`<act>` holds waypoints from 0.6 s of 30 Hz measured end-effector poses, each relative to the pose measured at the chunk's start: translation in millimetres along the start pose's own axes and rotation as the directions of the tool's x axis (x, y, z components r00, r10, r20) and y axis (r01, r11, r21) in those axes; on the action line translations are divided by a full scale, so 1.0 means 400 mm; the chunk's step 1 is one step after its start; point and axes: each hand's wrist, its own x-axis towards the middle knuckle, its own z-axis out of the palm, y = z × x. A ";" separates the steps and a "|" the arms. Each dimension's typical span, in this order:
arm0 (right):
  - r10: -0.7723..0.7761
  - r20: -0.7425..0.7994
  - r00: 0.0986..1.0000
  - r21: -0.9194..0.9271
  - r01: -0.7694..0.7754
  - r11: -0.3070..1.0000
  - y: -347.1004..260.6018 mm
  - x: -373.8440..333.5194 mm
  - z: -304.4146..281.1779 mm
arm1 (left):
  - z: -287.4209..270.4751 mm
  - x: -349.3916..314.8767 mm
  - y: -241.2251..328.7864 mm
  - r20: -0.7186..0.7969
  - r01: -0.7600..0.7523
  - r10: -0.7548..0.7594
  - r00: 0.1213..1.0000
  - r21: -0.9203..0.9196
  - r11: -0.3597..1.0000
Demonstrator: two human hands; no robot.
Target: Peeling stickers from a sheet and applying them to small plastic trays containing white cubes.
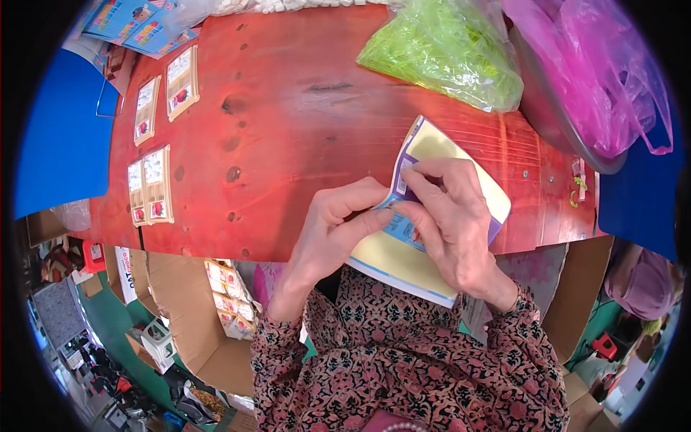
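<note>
A printed sheet [382, 262], pale yellow with purple and blue bands, is held up in front of me at the table's near edge. My left hand [338, 227] pinches its left side between thumb and fingers. Over its middle, my right hand [457, 223] is closed on it, with the index finger bent onto the purple band and the thumb close to my left fingertips. The fingers cover part of the printing. Whether the sheet is a single piece or a flat pouch, I cannot tell.
Several small light-coloured trays [182, 83] lie on the red wooden table [288, 115] at left. A bag of bright green shreds [450, 57] and a pink plastic bag [594, 72] over a metal basin [551, 119] stand at far right. A cardboard box [183, 317] with packets sits below left.
</note>
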 end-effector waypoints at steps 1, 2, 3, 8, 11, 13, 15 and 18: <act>-0.001 0.002 1.000 0.061 0.001 0.998 0.001 -0.001 0.001 | 0.001 -0.002 0.002 0.000 0.004 -0.004 1.000 0.000 1.000; 0.001 0.004 1.000 0.120 -0.002 0.993 0.002 -0.004 0.001 | 0.002 -0.003 0.004 0.003 -0.039 0.039 0.999 0.044 0.998; 0.007 0.007 1.000 0.119 -0.008 0.993 0.002 -0.007 0.001 | 0.004 -0.003 0.005 0.009 -0.082 0.082 0.997 0.087 0.993; 0.009 0.090 0.996 0.223 -0.029 0.974 0.006 -0.006 -0.015 | 0.018 0.000 -0.003 -0.013 -0.208 0.217 0.976 0.235 0.949; 0.032 0.189 0.981 0.239 -0.077 0.968 0.003 -0.002 -0.037 | 0.025 0.000 -0.009 -0.040 -0.265 0.290 0.956 0.302 0.916; 0.049 0.222 0.974 0.252 -0.106 0.962 0.001 0.002 -0.049 | 0.026 0.002 -0.011 -0.048 -0.289 0.321 0.946 0.326 0.900; 0.065 0.254 0.965 0.262 -0.133 0.956 0.002 0.008 -0.053 | 0.026 0.004 -0.009 -0.026 -0.348 0.394 0.919 0.418 0.839; -0.027 0.214 0.977 0.186 -0.013 0.983 0.005 0.014 -0.053 | 0.025 0.004 -0.004 -0.010 -0.319 0.368 0.930 0.475 0.820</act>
